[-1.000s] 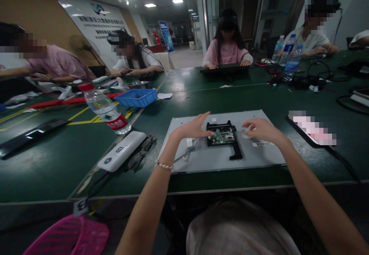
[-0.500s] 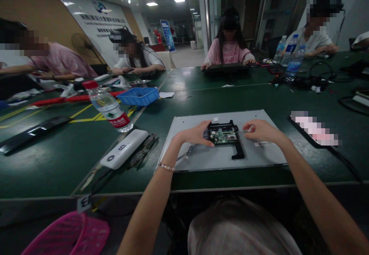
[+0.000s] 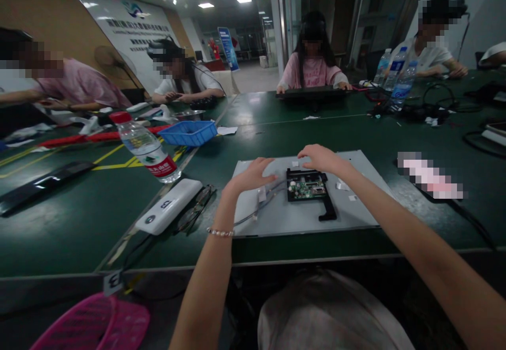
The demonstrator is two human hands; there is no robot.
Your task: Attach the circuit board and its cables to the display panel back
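A flat grey panel (image 3: 272,223) lies on the green table in front of me. On it sits a black plastic bracket (image 3: 327,207) framing a green circuit board (image 3: 306,187). My left hand (image 3: 253,176) hovers over the panel's left part, fingers stretched and apart, holding nothing. Thin grey cables (image 3: 272,197) run below it to the board's left side. Above the bracket's far edge is my right hand (image 3: 322,159), fingers spread and pointing left, with nothing visible in them; whether it touches the bracket is unclear.
Left of the panel are folded glasses (image 3: 194,210), a white power bank (image 3: 171,206), a tilted water bottle (image 3: 148,149) and a blue tray (image 3: 190,133). A phone (image 3: 430,178) with a cable lies right. Several people sit around the table. A pink basket (image 3: 90,323) is below the edge.
My right hand has moved from the bracket's right side to above its far edge. My left hand has let go of the bracket's left side and shifted left, uncovering the cables.
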